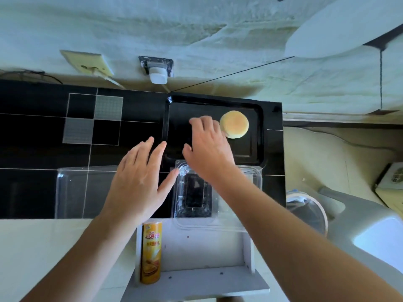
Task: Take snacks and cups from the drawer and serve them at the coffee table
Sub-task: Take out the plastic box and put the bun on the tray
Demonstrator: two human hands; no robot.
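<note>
Black and glossy, one rectangular tray (257, 136) with a raised rim and rounded corners sits on the dark tiled counter (43, 131), and I place everything else by it. One round bun (234, 124), golden, smooth-topped and soft-looking, lies inside the tray toward its far right corner. My right hand (207, 147) reaches over the tray's middle, fingers loosely bent and spread; its far side lies just against the bun's left edge, but I cannot tell whether it is actually touching or holding it. My left hand (139, 179) hovers flat just left of the tray's near corner, fingers straight and fanned wide, holding nothing.

Two clear plastic pieces lie at the tray's near side: one ridged clamshell container (194, 192) with a dark hollow directly below the tray, and one flat transparent lid (82, 190) off to its left. Nearer to me than the tray, one pale open drawer (196, 277) holds a single tall yellow cylinder of chips (151, 251), lying along its left wall. Beyond the tray, two wall sockets (156, 68) sit on the pale wall
</note>
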